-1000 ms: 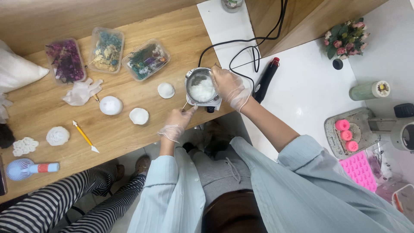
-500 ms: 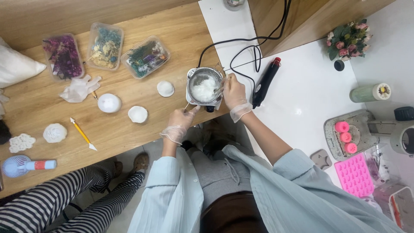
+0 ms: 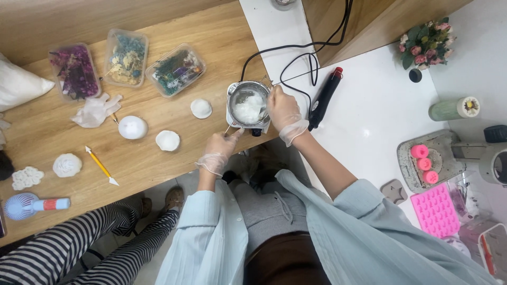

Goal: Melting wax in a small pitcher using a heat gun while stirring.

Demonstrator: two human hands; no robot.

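A small metal pot (image 3: 236,97) with white wax flakes (image 3: 247,110) sits on a little heater at the wooden table's front edge. My right hand (image 3: 285,112), in a clear glove, is at the pot's right rim, holding a thin stirring tool that dips into the wax. My left hand (image 3: 217,149), also gloved, pinches the pot's thin handle at its lower left. A black cable (image 3: 288,55) runs from the heater toward the back.
Three clear tubs of dried flowers (image 3: 125,59), a crumpled glove (image 3: 95,110), white wax shapes (image 3: 168,140), a yellow craft knife (image 3: 102,165) and a small fan (image 3: 31,205) lie left. A black heat tool (image 3: 324,98), pink moulds (image 3: 435,209) and a flower pot (image 3: 426,43) are right. Someone's striped legs (image 3: 79,248) are lower left.
My right hand slid from over the pot to its right rim and shifted slightly while stirring. The left hand stayed on the handle.
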